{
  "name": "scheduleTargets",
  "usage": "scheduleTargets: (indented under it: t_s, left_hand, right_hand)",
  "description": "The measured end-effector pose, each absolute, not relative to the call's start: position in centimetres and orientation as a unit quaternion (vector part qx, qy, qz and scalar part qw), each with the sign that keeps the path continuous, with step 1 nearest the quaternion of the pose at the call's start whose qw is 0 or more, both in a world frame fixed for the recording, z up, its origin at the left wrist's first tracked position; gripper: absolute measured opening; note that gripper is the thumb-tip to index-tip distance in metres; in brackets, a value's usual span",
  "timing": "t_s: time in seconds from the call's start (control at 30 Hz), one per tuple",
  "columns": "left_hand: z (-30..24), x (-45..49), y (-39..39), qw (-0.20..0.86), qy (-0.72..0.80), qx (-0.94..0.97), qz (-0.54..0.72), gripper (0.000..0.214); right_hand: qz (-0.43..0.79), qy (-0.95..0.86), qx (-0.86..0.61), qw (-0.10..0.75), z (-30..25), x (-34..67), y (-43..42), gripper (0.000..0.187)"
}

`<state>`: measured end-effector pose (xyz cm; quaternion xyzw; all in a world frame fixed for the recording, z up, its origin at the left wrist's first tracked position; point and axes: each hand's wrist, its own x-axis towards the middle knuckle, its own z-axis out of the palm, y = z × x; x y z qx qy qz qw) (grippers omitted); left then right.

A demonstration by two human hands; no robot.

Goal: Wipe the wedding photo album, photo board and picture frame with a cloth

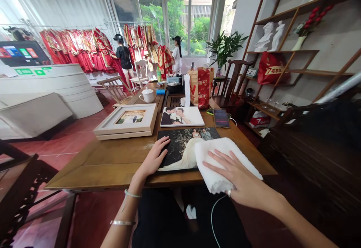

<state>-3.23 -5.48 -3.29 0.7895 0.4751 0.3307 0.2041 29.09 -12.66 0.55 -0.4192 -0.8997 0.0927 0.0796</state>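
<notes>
A dark wedding photo print [180, 148] lies near the table's front edge; it shows a couple and a long pale gown. My left hand [156, 154] rests on its left edge, fingers stretched out and flat. On the right part of the print lies a folded white towel [208, 176], its front corner hanging past the table edge. My right hand [229, 167] is laid over this towel with fingers spread; the thumb is partly hidden at the towel's lower edge. Right behind the print is a lighter wedding photo panel [194, 117]. White picture frames [126, 120] are stacked to its left.
The wooden table [104, 161] also carries a phone [222, 118] with a cable, a red and tan paper bag [201, 86], a lidded white cup [147, 95] and a dark pot [174, 87]. Two people stand by racks of red garments [81, 48]. Shelves [282, 52] rise at right.
</notes>
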Motion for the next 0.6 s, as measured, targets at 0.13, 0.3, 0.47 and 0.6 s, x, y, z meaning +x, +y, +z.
scheduleTargets:
  t_s: [0.13, 0.3, 0.47, 0.6]
  left_hand:
    - [-3.3, -3.2, -5.5, 0.204, 0.473, 0.791, 0.33, 0.04]
    - [-3.2, -3.1, -5.5, 0.205, 0.47, 0.793, 0.33, 0.04]
    - [-3.1, -3.1, -5.4, 0.208, 0.468, 0.792, 0.331, 0.04]
    - [-3.1, -3.1, -5.4, 0.207, 0.467, 0.794, 0.331, 0.039]
  right_hand:
    - [0.095, -0.908, -0.398, 0.092, 0.3, 29.7, -11.6, 0.091]
    - [0.092, -0.908, -0.391, 0.121, 0.1, 29.2, -5.1, 0.086]
    - [0.091, -0.891, -0.426, 0.128, 0.4, 27.9, 1.3, 0.076]
    - [0.079, -0.881, -0.448, 0.127, 0.5, 27.3, 3.4, 0.068]
